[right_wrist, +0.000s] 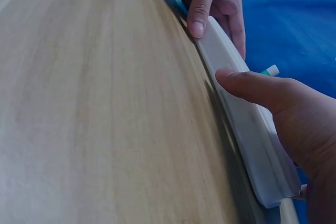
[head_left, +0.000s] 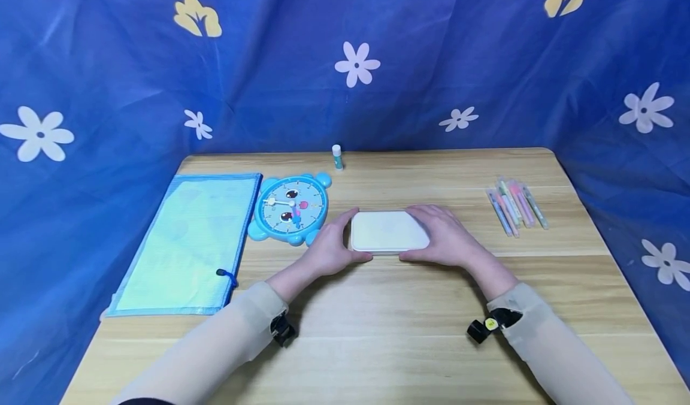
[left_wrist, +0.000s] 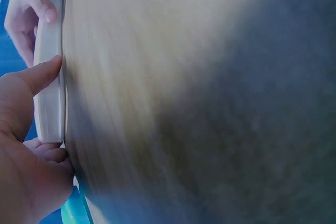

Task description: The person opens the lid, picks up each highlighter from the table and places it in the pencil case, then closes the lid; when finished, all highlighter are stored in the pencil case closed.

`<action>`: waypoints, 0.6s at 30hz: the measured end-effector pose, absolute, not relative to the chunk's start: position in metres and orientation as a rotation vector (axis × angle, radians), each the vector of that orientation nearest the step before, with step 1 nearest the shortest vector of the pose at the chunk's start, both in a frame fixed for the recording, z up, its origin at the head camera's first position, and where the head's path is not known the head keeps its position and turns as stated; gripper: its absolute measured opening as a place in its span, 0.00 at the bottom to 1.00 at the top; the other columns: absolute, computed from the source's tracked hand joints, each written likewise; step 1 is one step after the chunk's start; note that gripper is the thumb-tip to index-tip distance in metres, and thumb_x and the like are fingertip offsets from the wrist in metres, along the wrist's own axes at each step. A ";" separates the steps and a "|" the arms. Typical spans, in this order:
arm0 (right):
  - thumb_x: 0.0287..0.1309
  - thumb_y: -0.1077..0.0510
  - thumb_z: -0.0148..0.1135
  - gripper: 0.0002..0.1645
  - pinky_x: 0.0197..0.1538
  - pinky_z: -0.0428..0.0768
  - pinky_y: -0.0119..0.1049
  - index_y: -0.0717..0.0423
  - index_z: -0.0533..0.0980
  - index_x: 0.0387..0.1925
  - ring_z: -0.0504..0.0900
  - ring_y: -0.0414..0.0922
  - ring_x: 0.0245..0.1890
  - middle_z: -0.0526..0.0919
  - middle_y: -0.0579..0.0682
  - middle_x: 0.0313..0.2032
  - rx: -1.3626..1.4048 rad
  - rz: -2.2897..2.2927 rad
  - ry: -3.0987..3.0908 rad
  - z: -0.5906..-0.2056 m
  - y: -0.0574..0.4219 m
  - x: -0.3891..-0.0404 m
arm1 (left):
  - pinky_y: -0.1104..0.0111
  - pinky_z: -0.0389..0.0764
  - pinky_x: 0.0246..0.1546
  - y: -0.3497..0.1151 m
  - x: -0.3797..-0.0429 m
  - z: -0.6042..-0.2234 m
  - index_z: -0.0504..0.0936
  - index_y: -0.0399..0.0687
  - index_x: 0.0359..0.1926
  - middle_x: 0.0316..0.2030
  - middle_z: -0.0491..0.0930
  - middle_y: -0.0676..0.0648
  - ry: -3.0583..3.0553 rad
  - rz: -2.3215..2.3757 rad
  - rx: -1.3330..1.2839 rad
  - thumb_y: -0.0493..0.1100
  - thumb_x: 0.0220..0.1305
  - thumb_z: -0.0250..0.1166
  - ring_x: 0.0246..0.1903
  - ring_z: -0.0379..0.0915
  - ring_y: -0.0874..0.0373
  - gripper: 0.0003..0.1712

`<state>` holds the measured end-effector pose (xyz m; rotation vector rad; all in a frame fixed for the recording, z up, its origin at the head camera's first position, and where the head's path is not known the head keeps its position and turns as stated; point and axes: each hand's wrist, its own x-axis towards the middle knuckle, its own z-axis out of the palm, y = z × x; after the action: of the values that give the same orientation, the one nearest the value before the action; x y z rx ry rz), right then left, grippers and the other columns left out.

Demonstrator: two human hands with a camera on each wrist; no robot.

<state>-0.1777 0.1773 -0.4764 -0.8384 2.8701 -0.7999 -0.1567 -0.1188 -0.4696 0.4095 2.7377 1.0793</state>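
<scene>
A flat white rectangular box (head_left: 389,231) with rounded corners is on the wooden table, near its middle. My left hand (head_left: 332,246) grips its left end, the thumb against the near side. At the right end my right hand (head_left: 443,235) holds it the same way, with its fingers reaching round the far corner. In the left wrist view the box's pale side (left_wrist: 51,98) shows beside the left thumb. From the right wrist, the box (right_wrist: 247,124) appears very close to the tabletop; whether it touches along its whole length I cannot tell. Its contents are hidden.
Left of the box lies a blue toy clock (head_left: 292,208) with a cartoon face. Beyond it is a light-blue zip pouch (head_left: 183,243). A glue stick (head_left: 337,157) stands near the back edge. Several pastel pens (head_left: 517,206) lie at the right. Blue patterned cloth (head_left: 409,93) hangs behind.
</scene>
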 end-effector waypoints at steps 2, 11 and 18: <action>0.42 0.24 0.80 0.65 0.76 0.59 0.59 0.56 0.72 0.74 0.71 0.58 0.71 0.76 0.56 0.70 -0.852 -0.787 2.883 -0.478 0.176 -0.179 | 0.53 0.69 0.71 -0.119 -0.157 -0.470 0.63 0.42 0.80 0.71 0.74 0.39 2.742 1.067 0.404 0.56 0.48 0.87 0.70 0.69 0.46 0.64; 0.39 0.25 0.82 0.63 0.71 0.69 0.57 0.56 0.76 0.70 0.76 0.57 0.67 0.80 0.55 0.66 -0.887 -0.839 2.873 -0.481 0.175 -0.184 | 0.54 0.67 0.72 -0.117 -0.156 -0.473 0.62 0.42 0.81 0.71 0.74 0.40 2.727 1.072 0.408 0.55 0.51 0.86 0.70 0.69 0.46 0.63; 0.37 0.25 0.83 0.62 0.67 0.75 0.54 0.58 0.78 0.67 0.78 0.56 0.64 0.81 0.56 0.63 -0.934 -0.841 2.851 -0.479 0.176 -0.192 | 0.55 0.67 0.72 -0.116 -0.155 -0.472 0.62 0.42 0.81 0.71 0.74 0.40 2.731 1.077 0.383 0.54 0.52 0.86 0.70 0.69 0.48 0.62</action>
<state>-0.1921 0.1757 -0.4793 -0.9342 2.8514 -0.8412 -0.1550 -0.1159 -0.4724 0.3830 2.7309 1.0773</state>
